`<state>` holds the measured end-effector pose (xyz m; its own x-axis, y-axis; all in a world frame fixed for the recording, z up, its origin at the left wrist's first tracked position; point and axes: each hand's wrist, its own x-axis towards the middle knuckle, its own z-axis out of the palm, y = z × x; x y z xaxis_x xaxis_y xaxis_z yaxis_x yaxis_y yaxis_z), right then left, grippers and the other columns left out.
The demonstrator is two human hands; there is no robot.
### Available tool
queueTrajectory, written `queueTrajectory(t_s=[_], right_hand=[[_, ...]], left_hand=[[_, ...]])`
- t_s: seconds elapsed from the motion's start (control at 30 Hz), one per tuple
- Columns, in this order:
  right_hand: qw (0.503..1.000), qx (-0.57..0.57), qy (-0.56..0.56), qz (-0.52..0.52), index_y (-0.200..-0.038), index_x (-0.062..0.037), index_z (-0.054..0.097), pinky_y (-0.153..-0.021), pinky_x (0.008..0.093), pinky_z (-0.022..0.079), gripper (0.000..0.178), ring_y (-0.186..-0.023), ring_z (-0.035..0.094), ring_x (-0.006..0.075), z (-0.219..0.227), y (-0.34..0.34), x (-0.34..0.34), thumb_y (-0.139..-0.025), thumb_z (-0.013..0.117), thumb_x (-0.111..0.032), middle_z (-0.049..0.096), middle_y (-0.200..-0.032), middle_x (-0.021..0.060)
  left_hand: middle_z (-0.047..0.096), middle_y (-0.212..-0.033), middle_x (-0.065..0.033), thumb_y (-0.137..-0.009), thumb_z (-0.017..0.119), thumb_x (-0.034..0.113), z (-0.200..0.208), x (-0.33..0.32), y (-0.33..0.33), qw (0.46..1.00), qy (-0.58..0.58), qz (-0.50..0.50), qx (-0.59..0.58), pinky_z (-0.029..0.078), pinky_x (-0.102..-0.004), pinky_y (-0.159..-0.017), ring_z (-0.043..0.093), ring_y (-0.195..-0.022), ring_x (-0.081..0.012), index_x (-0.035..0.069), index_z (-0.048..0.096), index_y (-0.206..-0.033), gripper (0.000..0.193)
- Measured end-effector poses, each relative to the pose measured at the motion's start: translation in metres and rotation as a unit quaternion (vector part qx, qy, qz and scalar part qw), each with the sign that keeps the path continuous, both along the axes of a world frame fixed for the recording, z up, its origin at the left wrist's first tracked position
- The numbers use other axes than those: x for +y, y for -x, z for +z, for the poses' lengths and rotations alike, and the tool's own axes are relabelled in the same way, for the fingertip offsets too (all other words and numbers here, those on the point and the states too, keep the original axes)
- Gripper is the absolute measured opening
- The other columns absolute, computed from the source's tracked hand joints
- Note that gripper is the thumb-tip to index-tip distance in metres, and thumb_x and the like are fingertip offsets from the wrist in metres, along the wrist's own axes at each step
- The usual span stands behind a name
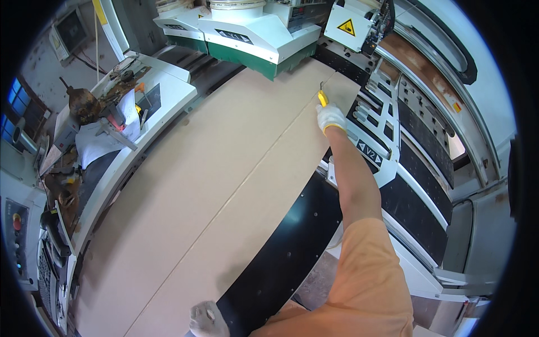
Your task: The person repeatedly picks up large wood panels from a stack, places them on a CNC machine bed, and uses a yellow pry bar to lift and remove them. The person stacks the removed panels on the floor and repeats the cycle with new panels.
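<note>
A large beige board (185, 163) lies across the machine bed, with a long straight groove (236, 191) running from near left to far right. My right hand (331, 117), in a white knit glove with a yellow cuff, reaches far out over the board. It is closed around a yellow utility knife (323, 99), whose tip points away from me near the groove's far end. At the board's near edge is my left hand (209, 320), also gloved. Its fingers look curled in, and whatever they may hold is hidden.
White machine heads with a green skirt (269, 66) stand over the far end. To the right are a black support strip (286, 230) and a slotted white arm (373, 135). A side ledge (168, 106) on the left carries papers and tools. A red button (17, 222) sits on a panel.
</note>
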<state>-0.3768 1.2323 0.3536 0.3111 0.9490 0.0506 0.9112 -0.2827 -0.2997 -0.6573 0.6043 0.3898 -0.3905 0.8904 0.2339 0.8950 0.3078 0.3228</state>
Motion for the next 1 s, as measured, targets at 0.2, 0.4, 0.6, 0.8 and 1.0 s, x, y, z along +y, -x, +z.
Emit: queueTrajectory(t_s=[0.2,0.4,0.6,0.8,1.0], right_hand=[[0.99,0.141,0.021,0.01,-0.13,0.0006,0.068,-0.101,0.0522,0.058,0.063,-0.118,0.073,0.0449,-0.001,-0.036,-0.089,-0.107,0.054,-0.057,0.075,-0.129,0.0259],[0.955,0.261,-0.093,-0.104,-0.135,-0.0003,0.064,-0.083,0.0486,0.057,0.042,-0.091,0.073,0.0358,-0.001,-0.137,-0.266,-0.112,0.053,-0.034,0.073,-0.097,0.0218],[0.83,0.516,-0.161,-0.136,-0.13,0.0021,0.063,-0.051,0.0295,0.045,0.04,-0.057,0.055,0.0096,-0.093,-0.095,-0.438,-0.113,0.058,-0.033,0.066,-0.084,0.0072],[0.845,0.529,0.044,-0.07,-0.132,-0.0034,0.066,-0.093,0.0503,0.058,0.037,-0.105,0.075,0.0436,-0.224,0.005,-0.544,-0.107,0.063,-0.03,0.077,-0.109,0.0232],[0.923,0.142,0.234,0.272,-0.134,-0.003,0.066,-0.101,0.0516,0.058,0.05,-0.121,0.071,0.0461,-0.237,-0.009,-0.574,-0.1,0.07,-0.04,0.075,-0.126,0.0267]], left_hand=[[0.061,-0.076,-0.0148,-0.103,0.064,0.016,-0.014,0.01,0.015,0.984,-0.045,0.132,-0.106,0.046,-0.0442,-0.062,0.063,-0.068,-0.0284,0.001,0.061,-0.08,0.028],[0.067,-0.099,-0.0212,-0.101,0.066,0.018,-0.024,0.023,0.056,0.995,0.061,0.078,-0.016,0.056,-0.0538,-0.078,0.069,-0.09,-0.0446,0.003,0.067,-0.098,0.016],[0.067,-0.11,-0.0274,-0.102,0.067,0.021,-0.04,0.023,0.084,0.987,0.12,0.103,0.037,0.06,-0.0564,-0.079,0.072,-0.097,-0.0478,0.0,0.067,-0.107,0.021],[0.067,-0.108,-0.0315,-0.103,0.066,0.022,-0.056,-0.027,0.137,0.961,0.172,0.212,0.05,0.061,-0.057,-0.08,0.073,-0.094,-0.0506,-0.003,0.066,-0.107,0.025],[0.065,-0.116,-0.033,-0.105,0.064,0.022,-0.066,-0.112,0.189,0.933,0.166,0.314,0.049,0.061,-0.0574,-0.084,0.073,-0.099,-0.0509,-0.004,0.066,-0.109,0.026]])
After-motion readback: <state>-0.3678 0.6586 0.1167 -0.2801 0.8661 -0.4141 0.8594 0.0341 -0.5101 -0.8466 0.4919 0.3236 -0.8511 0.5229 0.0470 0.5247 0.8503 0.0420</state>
